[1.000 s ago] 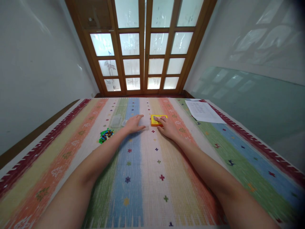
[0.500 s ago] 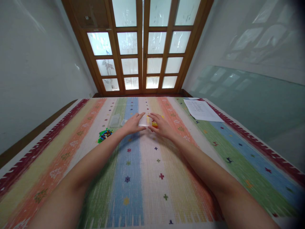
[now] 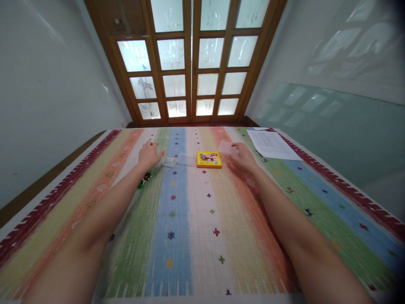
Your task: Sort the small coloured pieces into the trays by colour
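Note:
My left hand [image 3: 150, 155] is over the left side of the table, its thumb spread away from the fingers. Beneath it lies a clear plastic container, mostly hidden by the hand. A pile of small coloured plastic pieces [image 3: 145, 179] shows beside my left wrist. Between thumb and fingers of my right hand [image 3: 243, 158] is a thin, translucent plastic lid [image 3: 227, 147], slightly blurred. In the middle a flat yellow box [image 3: 209, 160] with a printed picture lies on the cloth. Left of that box are another clear flat piece [image 3: 186, 159] and a small whitish transparent packet [image 3: 169, 161].
A striped, patterned cloth [image 3: 177, 253] covers the table. Printed white paper [image 3: 274, 145] lies at the far right. Beyond the table's far edge stands a wooden door with frosted panes [image 3: 207, 84]. A glass panel [image 3: 332, 126] leans along the right wall.
My hands have moved apart from the middle, the left one toward the clear container and the right one rightward with the lid. The yellow box and clear flat piece are now uncovered.

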A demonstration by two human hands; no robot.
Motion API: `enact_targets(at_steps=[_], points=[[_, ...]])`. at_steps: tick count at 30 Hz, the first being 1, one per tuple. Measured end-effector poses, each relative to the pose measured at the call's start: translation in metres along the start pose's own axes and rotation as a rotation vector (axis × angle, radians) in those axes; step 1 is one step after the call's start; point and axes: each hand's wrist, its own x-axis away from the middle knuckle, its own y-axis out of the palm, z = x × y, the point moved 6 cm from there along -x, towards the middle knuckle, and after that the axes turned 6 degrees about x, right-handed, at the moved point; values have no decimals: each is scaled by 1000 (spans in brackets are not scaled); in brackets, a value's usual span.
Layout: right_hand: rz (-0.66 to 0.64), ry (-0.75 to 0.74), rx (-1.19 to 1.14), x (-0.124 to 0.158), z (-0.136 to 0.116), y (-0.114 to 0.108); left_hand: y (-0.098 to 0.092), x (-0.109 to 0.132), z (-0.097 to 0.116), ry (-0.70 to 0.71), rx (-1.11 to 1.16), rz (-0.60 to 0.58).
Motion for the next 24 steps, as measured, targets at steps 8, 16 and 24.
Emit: enact_targets(at_steps=[8, 16, 24], points=[[-173, 31, 30, 13, 46, 21, 33, -12, -58, 35, 30, -252], [-69, -170, -14, 2, -39, 16, 31, -10, -52, 298, 279, -249], [-275, -457, 55, 22, -192, 70, 25, 0, -28, 297, 362, -232]])
